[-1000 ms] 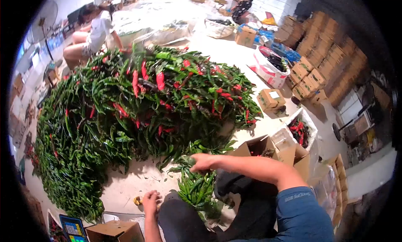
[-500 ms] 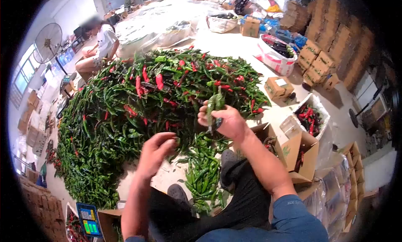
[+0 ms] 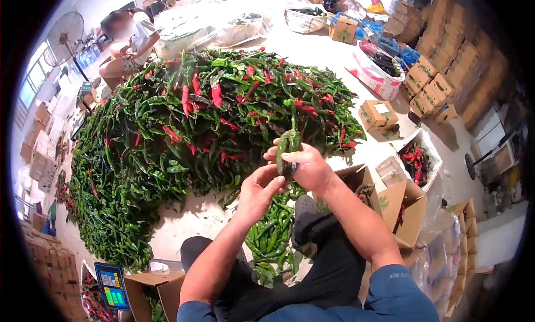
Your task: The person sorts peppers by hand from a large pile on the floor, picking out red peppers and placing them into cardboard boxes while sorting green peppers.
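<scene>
My right hand [image 3: 306, 165] grips a few green peppers [image 3: 288, 146], held upright by the fingers and thumb in front of the big pile. Close beside it on the left, my left hand [image 3: 261, 191] has its fingertips near the lower ends of those peppers; whether it pinches any of them cannot be made out. The large heap of green and red peppers [image 3: 161, 138] fills the middle and left. Below my hands, a smaller pile of green peppers [image 3: 271, 233] lies on the floor between my legs.
Open cardboard boxes [image 3: 398, 207] and a white container of red peppers [image 3: 417, 160] stand on my right. At lower left are a scale display [image 3: 113, 286] and an open box [image 3: 153, 291]. Another person [image 3: 131, 40] sits behind the heap. Stacked cartons [image 3: 457, 60] stand at back right.
My right hand has risen from the small pile with green peppers in it. My left hand has come up from near my knee to beside my right hand.
</scene>
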`<action>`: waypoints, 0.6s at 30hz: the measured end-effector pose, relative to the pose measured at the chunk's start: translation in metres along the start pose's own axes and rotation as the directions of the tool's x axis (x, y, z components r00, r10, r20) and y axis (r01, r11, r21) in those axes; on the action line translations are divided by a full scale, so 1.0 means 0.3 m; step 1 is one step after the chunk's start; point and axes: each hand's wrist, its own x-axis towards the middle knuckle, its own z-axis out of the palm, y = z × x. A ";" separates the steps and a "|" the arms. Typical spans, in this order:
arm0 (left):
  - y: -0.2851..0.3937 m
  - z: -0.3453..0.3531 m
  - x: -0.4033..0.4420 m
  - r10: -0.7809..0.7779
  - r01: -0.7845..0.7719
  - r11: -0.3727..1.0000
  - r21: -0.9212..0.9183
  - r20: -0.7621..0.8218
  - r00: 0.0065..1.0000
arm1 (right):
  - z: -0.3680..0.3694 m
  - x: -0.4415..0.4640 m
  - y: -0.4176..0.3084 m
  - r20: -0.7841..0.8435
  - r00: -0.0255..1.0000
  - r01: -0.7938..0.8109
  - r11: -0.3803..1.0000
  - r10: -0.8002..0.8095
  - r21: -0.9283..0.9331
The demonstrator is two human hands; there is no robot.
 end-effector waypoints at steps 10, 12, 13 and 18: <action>-0.033 -0.029 0.033 -0.242 0.225 0.889 -0.399 0.007 0.970 | -0.028 0.041 0.080 0.079 0.994 -0.098 0.953 0.079 0.287; -0.037 -0.020 0.028 -0.272 0.242 0.867 -0.436 -0.008 0.962 | -0.016 0.040 0.089 0.039 0.995 -0.099 0.950 0.091 0.296; -0.036 -0.016 0.023 -0.274 0.243 0.853 -0.461 0.001 0.962 | -0.016 0.041 0.091 0.048 0.994 -0.104 0.946 0.094 0.308; -0.034 -0.009 0.016 -0.220 0.189 0.842 -0.506 -0.001 0.976 | -0.017 0.030 0.087 0.099 0.991 -0.118 0.929 0.088 0.350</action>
